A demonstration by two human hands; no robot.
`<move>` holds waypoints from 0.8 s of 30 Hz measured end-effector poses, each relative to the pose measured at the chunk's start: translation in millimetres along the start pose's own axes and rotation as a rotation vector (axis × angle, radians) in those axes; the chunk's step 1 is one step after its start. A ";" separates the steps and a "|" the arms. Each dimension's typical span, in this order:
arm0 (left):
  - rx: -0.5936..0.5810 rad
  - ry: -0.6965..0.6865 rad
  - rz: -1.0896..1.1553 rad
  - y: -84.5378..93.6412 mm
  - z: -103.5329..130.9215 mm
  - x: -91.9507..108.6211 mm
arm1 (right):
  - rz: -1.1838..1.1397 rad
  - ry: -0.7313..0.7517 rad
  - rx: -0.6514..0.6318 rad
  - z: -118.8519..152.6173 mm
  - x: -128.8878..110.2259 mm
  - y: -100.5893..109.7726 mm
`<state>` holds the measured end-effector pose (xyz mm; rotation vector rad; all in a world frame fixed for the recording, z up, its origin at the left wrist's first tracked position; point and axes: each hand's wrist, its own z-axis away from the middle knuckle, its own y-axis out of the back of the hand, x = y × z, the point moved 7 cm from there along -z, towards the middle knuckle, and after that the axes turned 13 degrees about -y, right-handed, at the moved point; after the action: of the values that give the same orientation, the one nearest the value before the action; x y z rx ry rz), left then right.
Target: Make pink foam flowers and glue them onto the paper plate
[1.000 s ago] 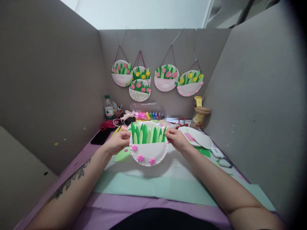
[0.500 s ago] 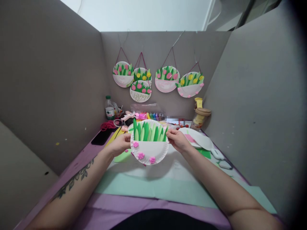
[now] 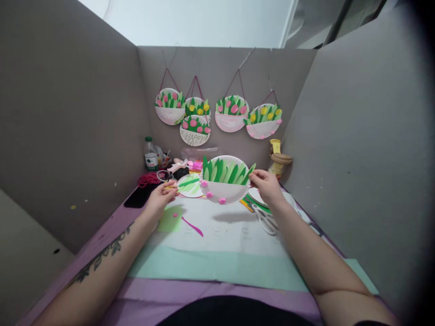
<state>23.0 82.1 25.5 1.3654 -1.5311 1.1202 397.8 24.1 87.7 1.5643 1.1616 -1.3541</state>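
Observation:
My right hand (image 3: 267, 183) pinches the right edge of a white paper plate basket (image 3: 226, 192), held up above the table. Green paper leaves (image 3: 224, 172) stand in its pocket, and several pink flowers sit along its lower left rim. My left hand (image 3: 165, 195) is off to the left of this basket, not touching it, with thumb and fingers slightly apart. Just right of those fingertips lies another plate (image 3: 190, 186) with green strips on it. A magenta plastic tool (image 3: 193, 226) and light green paper (image 3: 170, 221) lie on the white sheet.
White scissors (image 3: 265, 221) lie beneath my right wrist. Finished baskets (image 3: 232, 122) hang on the back partition. A bottle (image 3: 151, 158), pink cord (image 3: 147, 179) and black phone (image 3: 136, 198) are at the left; a lidded cup (image 3: 279, 164) stands back right.
My left hand has let go of the basket and moved left. My right hand has carried the basket up and to the right, uncovering the magenta tool. The view has shifted slightly.

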 end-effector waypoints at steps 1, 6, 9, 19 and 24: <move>0.021 0.000 0.022 1.9 -1.3 -1.1 | -0.019 -0.011 0.010 -1.5 1.6 1.0; 0.118 -0.015 0.105 9.0 -5.6 -3.0 | -0.039 -0.072 0.047 -11.4 17.9 5.0; 0.125 -0.035 0.113 10.4 -6.6 -1.6 | -0.023 -0.125 0.047 -17.7 30.8 8.4; 0.033 -0.069 -0.047 9.2 -7.7 -5.9 | 0.054 -0.273 -0.091 -19.9 73.1 -6.5; -0.119 -0.160 -0.266 -2.2 -2.3 3.3 | 0.153 -0.338 -0.135 -19.6 83.7 -18.4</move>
<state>24.8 83.2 29.5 1.5524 -1.4497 0.7610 388.7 61.3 8.6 1.2438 0.8883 -1.3457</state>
